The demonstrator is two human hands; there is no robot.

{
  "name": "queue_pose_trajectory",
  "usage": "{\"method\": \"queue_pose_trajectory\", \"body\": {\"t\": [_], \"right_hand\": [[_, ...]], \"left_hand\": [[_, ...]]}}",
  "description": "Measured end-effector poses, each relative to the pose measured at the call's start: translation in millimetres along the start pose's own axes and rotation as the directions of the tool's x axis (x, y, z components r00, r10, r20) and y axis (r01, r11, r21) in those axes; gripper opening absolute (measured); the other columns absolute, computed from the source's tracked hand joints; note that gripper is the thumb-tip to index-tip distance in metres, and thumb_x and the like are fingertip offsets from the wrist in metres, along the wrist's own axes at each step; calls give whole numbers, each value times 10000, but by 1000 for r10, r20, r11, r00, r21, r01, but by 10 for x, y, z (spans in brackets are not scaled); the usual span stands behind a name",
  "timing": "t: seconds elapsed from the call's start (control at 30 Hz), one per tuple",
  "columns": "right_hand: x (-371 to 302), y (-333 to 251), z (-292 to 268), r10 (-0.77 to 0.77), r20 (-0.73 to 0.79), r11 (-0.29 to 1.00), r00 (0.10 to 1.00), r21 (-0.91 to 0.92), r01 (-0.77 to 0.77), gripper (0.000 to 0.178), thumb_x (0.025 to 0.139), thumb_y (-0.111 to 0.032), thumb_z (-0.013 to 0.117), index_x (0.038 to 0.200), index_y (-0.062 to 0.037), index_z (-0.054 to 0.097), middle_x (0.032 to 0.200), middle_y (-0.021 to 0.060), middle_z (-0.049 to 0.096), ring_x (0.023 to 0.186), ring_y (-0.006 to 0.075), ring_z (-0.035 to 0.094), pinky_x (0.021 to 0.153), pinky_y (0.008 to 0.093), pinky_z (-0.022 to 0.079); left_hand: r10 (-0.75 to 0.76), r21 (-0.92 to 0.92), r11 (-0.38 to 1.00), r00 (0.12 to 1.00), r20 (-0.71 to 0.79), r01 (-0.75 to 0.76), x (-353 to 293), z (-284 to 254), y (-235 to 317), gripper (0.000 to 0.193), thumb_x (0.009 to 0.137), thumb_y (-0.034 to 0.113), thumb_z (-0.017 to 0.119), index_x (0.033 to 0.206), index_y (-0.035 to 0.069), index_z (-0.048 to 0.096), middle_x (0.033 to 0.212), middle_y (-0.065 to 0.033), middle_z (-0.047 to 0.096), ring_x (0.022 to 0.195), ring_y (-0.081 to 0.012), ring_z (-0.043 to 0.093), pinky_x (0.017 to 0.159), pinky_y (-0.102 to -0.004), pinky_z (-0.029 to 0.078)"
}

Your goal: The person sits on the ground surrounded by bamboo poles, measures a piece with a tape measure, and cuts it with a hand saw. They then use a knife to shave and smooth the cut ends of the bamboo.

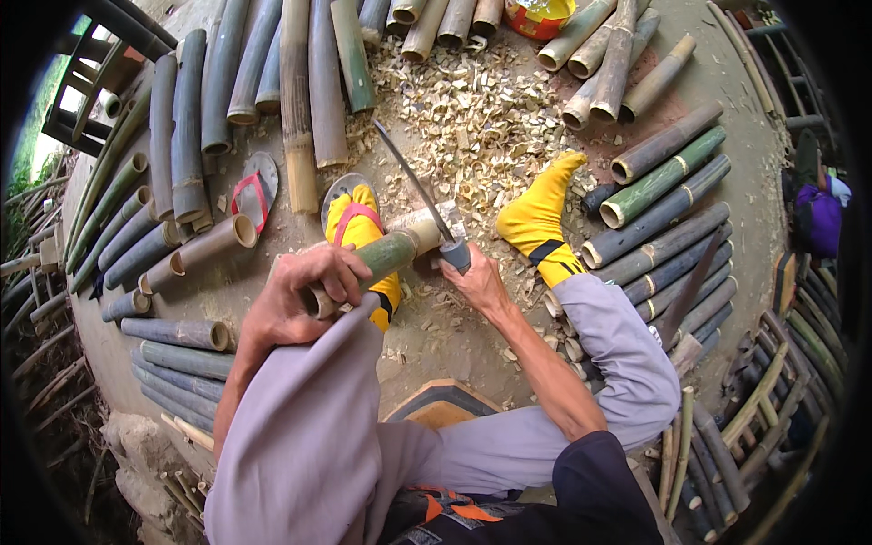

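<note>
My left hand grips a short green bamboo section that lies across my left knee, its far end pale and cut. My right hand holds the handle of a long dark blade, which slants up and away from the bamboo's far end over the chips. My feet in yellow socks rest on the ground either side of the piece; the left foot wears a sandal with a red strap.
A heap of pale bamboo chips covers the ground ahead. Cut bamboo tubes lie all around: grey ones at left, green and grey ones at right. A lone sandal lies left. A red and yellow container stands at the top.
</note>
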State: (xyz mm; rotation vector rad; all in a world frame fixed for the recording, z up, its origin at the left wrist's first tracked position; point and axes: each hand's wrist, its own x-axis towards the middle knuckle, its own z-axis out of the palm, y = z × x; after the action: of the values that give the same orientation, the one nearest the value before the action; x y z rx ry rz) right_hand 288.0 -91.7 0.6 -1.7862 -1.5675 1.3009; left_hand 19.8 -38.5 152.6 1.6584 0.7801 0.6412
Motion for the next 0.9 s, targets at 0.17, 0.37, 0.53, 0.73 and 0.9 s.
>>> {"method": "queue_pose_trajectory", "body": {"t": [0.17,0.37,0.53,0.73,0.9], "right_hand": [[-154,-274,-163,-91,-124,979,988,173,112,404,857,-333,697,1036,9,579,748,159,669,698,245,691,601,346,536],[-76,57,31,-122,-119,973,985,180,143,404,869,-364,676,1016,1,583,778,137,680,695,249,689,608,343,539],[-62,-97,-91,92,54,986,994,134,-99,470,861,-414,671,1067,2,596,797,139,686,720,242,679,647,379,539],[-155,33,-20,-160,-133,966,978,182,182,441,850,-358,700,1078,-3,571,771,143,691,686,253,694,601,376,544],[-101,84,-50,104,42,988,994,107,-108,422,849,-358,699,1045,0,587,773,177,684,724,259,702,610,386,537]], "left_hand": [[-31,62,998,994,109,24,24,-31,76,249,566,-78,661,679,64,490,769,-54,649,928,-264,661,859,-424,491],[-44,125,992,970,240,14,39,-28,159,212,603,-78,646,702,68,530,780,-48,636,977,-264,649,981,-504,431],[-59,153,988,956,286,15,-72,-39,173,241,559,-106,610,725,54,541,809,-42,634,1053,-307,622,934,-471,460],[-115,249,968,912,393,14,-17,-80,196,283,496,-105,618,719,31,510,835,-66,618,1104,-325,586,845,-395,500],[-44,265,960,883,467,-92,-2,-110,221,271,505,-97,612,711,28,487,785,-82,579,1105,-331,576,845,-409,503]]}}
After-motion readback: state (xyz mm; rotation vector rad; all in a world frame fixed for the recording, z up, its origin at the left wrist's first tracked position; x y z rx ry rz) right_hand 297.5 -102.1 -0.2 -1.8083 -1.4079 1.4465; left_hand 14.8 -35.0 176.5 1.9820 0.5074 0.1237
